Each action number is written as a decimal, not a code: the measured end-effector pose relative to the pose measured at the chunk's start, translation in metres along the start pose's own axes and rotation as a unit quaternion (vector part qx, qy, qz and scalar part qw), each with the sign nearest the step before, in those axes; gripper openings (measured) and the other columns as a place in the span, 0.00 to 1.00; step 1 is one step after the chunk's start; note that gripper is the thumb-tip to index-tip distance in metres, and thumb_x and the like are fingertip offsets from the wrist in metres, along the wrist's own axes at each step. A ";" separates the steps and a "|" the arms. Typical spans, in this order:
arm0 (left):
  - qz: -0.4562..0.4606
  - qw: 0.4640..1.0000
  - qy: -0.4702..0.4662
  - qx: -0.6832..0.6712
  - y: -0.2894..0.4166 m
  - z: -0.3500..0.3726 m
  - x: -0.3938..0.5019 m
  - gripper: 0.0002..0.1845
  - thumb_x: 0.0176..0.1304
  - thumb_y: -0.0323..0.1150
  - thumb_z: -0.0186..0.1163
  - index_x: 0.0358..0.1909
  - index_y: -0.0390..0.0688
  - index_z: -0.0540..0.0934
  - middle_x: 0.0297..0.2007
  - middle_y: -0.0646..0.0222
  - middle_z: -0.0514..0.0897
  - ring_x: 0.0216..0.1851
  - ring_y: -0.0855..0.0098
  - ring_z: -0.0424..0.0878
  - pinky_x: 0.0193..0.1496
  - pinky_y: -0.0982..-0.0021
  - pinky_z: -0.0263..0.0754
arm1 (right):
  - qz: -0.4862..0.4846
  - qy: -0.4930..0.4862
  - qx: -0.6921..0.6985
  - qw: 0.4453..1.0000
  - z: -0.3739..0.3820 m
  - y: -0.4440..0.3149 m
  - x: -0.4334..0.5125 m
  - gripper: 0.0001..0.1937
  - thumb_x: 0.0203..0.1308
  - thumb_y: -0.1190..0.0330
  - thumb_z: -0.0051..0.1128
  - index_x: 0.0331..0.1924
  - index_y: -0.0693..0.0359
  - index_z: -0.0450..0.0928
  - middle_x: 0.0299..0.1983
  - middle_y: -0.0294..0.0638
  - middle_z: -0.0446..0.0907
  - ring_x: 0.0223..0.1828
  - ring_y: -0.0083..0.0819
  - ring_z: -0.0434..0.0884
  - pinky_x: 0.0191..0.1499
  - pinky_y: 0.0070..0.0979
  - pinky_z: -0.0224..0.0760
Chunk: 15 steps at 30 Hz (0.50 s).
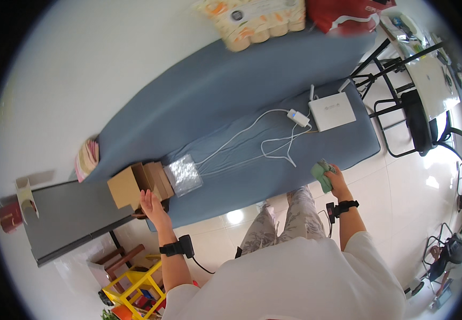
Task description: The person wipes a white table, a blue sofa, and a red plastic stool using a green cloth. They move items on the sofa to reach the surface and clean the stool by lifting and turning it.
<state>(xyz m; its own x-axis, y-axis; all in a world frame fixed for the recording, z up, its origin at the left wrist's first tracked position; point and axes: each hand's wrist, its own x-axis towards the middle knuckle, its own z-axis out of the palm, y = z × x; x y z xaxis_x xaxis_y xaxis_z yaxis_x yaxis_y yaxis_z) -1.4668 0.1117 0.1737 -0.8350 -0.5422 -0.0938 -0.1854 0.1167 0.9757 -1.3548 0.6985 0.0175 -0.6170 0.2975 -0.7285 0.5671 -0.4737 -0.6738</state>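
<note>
My left hand [150,205] is at the near side of an open cardboard box [126,187], fingers spread and holding nothing; whether it touches the box I cannot tell. My right hand [338,183] grips a green cloth [322,176] near the front edge of a blue-covered sofa [223,196]. On the seat lie a clear plastic packet [183,175] beside the box, a white router [332,111] with antennas, a white adapter [298,118] and a loosely looped white cable [267,154].
A grey table [78,212] adjoins the sofa at the left, with a yellow frame [134,294] below it. Wrapped paper rolls [263,20] and a red bag [345,16] rest along the sofa's back. A black chair [413,120] and a cluttered desk [435,86] stand at the right.
</note>
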 end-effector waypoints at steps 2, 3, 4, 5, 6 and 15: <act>-0.011 1.000 0.020 -0.019 -0.012 -0.048 -0.008 0.28 0.72 0.31 0.54 0.71 0.44 0.61 0.66 0.62 0.67 0.63 0.71 0.67 0.64 0.72 0.63 | 0.004 -0.030 0.010 1.000 0.026 0.028 -0.013 0.23 0.53 0.79 0.52 0.57 0.64 0.71 0.45 0.43 0.78 0.43 0.34 0.81 0.45 0.29 0.76; -0.007 0.999 0.033 -0.021 -0.015 -0.075 -0.014 0.28 0.71 0.31 0.54 0.71 0.44 0.61 0.66 0.63 0.67 0.63 0.71 0.67 0.64 0.72 0.63 | 0.012 -0.030 0.015 0.999 0.038 0.040 -0.021 0.23 0.54 0.79 0.52 0.57 0.64 0.71 0.45 0.43 0.78 0.43 0.34 0.81 0.45 0.29 0.76; -0.004 0.999 0.045 -0.024 -0.017 -0.101 -0.019 0.27 0.71 0.31 0.54 0.71 0.45 0.61 0.66 0.63 0.67 0.63 0.71 0.67 0.64 0.71 0.63 | 0.010 -0.037 0.003 0.999 0.050 0.052 -0.028 0.23 0.54 0.79 0.51 0.57 0.64 0.72 0.45 0.44 0.78 0.43 0.34 0.81 0.45 0.29 0.76; -0.017 0.997 0.069 -0.020 -0.021 -0.124 -0.028 0.27 0.71 0.31 0.54 0.70 0.45 0.61 0.66 0.63 0.67 0.63 0.71 0.67 0.64 0.71 0.62 | 0.002 -0.052 -0.005 0.999 0.059 0.062 -0.035 0.23 0.54 0.79 0.51 0.57 0.63 0.72 0.45 0.44 0.78 0.44 0.34 0.80 0.45 0.29 0.76; -0.009 0.996 0.082 -0.011 -0.023 -0.149 -0.041 0.27 0.70 0.31 0.53 0.70 0.46 0.63 0.66 0.63 0.68 0.64 0.70 0.67 0.65 0.68 0.61 | 0.001 -0.054 -0.013 0.998 0.068 0.070 -0.040 0.23 0.54 0.79 0.51 0.57 0.63 0.72 0.45 0.44 0.78 0.44 0.34 0.80 0.45 0.29 0.76; -0.090 0.981 0.171 -0.020 -0.063 -0.259 -0.101 0.26 0.68 0.32 0.56 0.67 0.49 0.65 0.65 0.66 0.68 0.66 0.70 0.65 0.67 0.65 0.57 | 0.021 -0.049 0.003 0.999 0.078 0.092 -0.071 0.22 0.57 0.77 0.50 0.58 0.62 0.71 0.45 0.44 0.79 0.43 0.35 0.81 0.44 0.30 0.77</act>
<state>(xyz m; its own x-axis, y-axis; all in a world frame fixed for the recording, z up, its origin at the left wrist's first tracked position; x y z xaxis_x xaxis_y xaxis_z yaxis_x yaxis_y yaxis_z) -1.2368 -0.0565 0.1733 -0.5664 -0.7996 -0.1997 -0.2869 -0.0359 0.9573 -1.3015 0.5696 0.0171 -0.6428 0.1951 -0.7407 0.5909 -0.4891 -0.6416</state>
